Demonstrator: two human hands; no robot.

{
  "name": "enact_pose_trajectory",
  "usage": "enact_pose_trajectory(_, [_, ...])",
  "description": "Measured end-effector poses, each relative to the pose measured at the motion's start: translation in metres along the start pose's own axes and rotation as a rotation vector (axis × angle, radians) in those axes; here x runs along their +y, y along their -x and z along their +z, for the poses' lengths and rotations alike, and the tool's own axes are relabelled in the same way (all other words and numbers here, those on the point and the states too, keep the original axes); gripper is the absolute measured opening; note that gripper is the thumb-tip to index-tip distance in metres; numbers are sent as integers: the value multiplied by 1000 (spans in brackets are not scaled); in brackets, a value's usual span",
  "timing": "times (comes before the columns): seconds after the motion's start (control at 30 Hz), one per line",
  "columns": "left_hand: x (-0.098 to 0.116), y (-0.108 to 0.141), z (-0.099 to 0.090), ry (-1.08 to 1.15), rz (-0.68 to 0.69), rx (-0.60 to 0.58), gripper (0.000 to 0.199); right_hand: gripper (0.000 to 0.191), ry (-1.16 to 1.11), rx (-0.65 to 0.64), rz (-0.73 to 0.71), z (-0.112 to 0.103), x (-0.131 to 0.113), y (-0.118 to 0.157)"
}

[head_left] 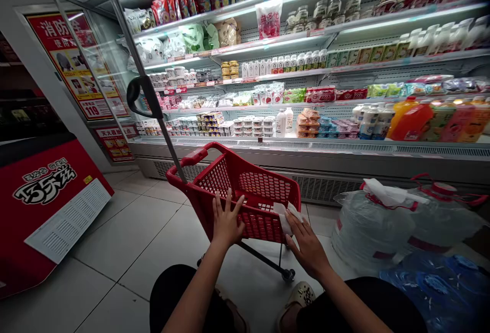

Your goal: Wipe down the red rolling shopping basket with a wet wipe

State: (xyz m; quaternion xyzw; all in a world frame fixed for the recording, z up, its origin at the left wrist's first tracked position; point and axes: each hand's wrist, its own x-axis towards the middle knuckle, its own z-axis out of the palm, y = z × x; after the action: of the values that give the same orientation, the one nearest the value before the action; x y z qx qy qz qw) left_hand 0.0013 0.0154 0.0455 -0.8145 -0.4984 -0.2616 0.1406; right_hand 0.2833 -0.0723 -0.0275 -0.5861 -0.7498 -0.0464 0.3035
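Under the right hand (308,246), a thin, creased white wipe (281,215) drapes over the rim of the red cart (264,224); its fingers lie nearly straight, and whether they pinch it I cannot tell. The left hand (226,220) spreads wide, empty, against the near rim. Between and beyond the hands, smooth plastic walls are slotted like lattice. Fingers hide part of the wipe.

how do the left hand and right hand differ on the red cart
The left hand has nothing in it; the right hand has a white cloth under its fingers.
The left hand is at the middle of the cart's near side; the right hand is at the end away from the handle.
Both are bare, backs towards the camera.
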Motion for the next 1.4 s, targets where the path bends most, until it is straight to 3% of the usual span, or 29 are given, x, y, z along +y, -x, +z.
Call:
enact_pose_trajectory(0.17, [28, 7, 12, 91, 107, -102, 93, 59, -70, -93, -28, -8, 35, -14])
enact_pose_trajectory(0.3, [30, 8, 15, 86, 109, -118, 89, 56, -96, -151, 39, -4, 71, -48])
enact_pose_trajectory(0.4, [27, 8, 16, 86, 102, -112, 90, 58, -118, -174, 81, 3, 80, -65])
enact_pose_trajectory(0.6, [9, 5, 13, 77, 100, -122, 93, 58, -116, -119, 64, 14, 53, -47])
enact_pose_trajectory(0.87, [-16, -16, 16, 47, 13, -152, 74, 60, -81, -84, 9, 4, 2, -27])
enact_pose_trajectory(0.97, [-5, -16, 23, 58, -2, -142, 75, 62, -50, -82, -5, 1, -11, -26])
enact_pose_trajectory(1.2, [48, 0, 31, 92, 50, -103, 75, 63, -47, -78, -131, -11, -34, -18])
enact_pose_trajectory(1.3, [53, 9, 25, 92, 69, -85, 73, 63, -74, -108, -201, -11, -36, -15])
enact_pose_trajectory(1.4, [47, 16, 18, 93, 109, -95, 80, 66, -78, -128, -272, -6, -19, -20])
